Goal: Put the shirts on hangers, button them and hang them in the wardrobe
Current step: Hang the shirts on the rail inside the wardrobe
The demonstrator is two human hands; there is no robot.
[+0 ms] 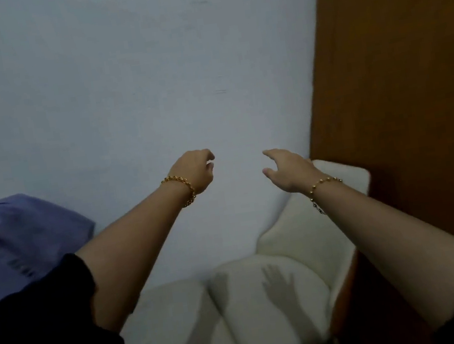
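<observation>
So the only task-looking stuff here is a blue-purple cloth (15,230) bunched up at the far left, partly behind the dark sleeve (38,329). I can't tell if it's a shirt. A brown wooden panel (396,60) runs down the right side, maybe the wardrobe. Both arms reach out toward the pale wall (120,84). The left hand (195,172) has loosely curled fingers and holds nothing. The right hand (289,169) is spread, relaxed and empty, above a white padded chair (266,297). There's a gold bracelet (181,188) on each wrist.
</observation>
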